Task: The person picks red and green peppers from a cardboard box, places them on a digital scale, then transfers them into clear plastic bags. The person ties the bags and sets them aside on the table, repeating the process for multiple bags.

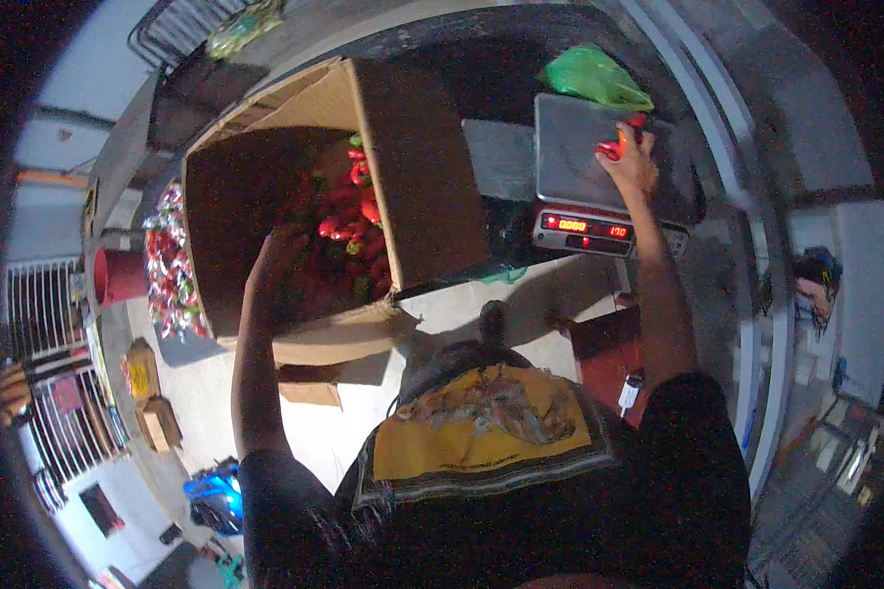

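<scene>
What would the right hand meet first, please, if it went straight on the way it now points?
The right hand would probably meet the green bag by the far edge of the scale, though depth is unclear.

Black shirt (560,525), its short sleeves (695,422) stopping well short of the left hand (287,238) and right hand (633,167). Between the lines of the hands, a yellow print (432,447) carries a brownish-white picture, with dark and pale bands edging it. Forearms (661,294) bare.

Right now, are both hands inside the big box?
No, only the left hand is inside the box; the right hand holds red peppers over the scale.
</scene>
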Demonstrator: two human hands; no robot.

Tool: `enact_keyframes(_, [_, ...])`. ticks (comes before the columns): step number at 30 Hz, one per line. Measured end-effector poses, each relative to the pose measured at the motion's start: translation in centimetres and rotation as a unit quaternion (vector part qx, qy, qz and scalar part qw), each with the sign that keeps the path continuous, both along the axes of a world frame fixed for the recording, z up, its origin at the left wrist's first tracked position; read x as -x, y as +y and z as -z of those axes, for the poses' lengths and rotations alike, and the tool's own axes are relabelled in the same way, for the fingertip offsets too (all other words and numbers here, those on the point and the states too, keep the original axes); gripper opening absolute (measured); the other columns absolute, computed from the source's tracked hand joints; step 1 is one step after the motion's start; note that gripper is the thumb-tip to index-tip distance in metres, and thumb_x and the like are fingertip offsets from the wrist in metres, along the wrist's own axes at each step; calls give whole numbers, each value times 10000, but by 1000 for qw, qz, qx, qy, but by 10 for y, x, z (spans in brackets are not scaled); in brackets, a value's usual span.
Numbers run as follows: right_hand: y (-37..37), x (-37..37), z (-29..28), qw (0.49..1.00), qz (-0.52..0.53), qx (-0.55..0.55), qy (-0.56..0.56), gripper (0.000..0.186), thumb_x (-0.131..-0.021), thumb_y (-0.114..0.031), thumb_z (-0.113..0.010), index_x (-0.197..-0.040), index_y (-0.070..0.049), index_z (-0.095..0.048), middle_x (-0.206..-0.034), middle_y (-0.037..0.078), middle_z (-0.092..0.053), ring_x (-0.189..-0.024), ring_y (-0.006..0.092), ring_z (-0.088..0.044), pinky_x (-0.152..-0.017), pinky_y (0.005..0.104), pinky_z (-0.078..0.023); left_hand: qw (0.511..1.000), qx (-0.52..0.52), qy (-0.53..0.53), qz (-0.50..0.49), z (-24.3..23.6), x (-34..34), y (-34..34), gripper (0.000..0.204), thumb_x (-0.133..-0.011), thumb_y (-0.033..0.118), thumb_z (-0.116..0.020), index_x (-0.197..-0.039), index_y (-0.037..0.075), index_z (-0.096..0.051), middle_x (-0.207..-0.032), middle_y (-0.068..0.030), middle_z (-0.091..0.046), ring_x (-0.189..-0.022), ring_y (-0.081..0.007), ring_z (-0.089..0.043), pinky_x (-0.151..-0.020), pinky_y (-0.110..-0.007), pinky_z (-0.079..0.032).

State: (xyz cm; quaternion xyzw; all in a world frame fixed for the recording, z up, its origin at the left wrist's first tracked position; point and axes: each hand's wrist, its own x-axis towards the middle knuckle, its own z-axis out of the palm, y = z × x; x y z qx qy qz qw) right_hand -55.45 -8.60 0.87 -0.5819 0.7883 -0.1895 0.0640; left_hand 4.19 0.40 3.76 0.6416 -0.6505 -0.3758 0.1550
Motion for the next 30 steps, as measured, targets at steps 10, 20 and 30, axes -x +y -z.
enact_keyframes(10, [-25, 48, 23, 988, -135, -19, 77, 688, -718, -592, -608, -1226, -145, -487, -1406, 195, -288, -1286, 345, -297, -1038, 481, -225, 998, 10, -59, 19, 26, -20, -17, 243, -821, 152, -549, -1027, 42, -619, -912, -159, -638, -821, -239, -612, -731, -361, -474])
enact_keyframes(20, [-3, 39, 1, 987, -153, 39, 14, 718, -730, -485, -664, -1277, -85, -426, -1329, 184, -402, -1274, 323, -324, -1053, 451, -219, 987, 38, -89, 127, 74, 71, -110, 215, -816, 224, -557, -1007, 153, -624, -912, -143, -619, -841, -324, -606, -738, -420, -481])
enact_keyframes(30, [20, -7, -30, 994, -95, 18, 42, 827, -686, -460, -716, -1337, -91, -363, -1305, 194, -430, -1199, 337, -419, -995, 421, -327, 954, 64, -224, 188, 73, 109, -111, 378, -818, 264, -546, -1165, 117, -519, -1140, -129, -481, -1076, -295, -497, -892, -415, -413])
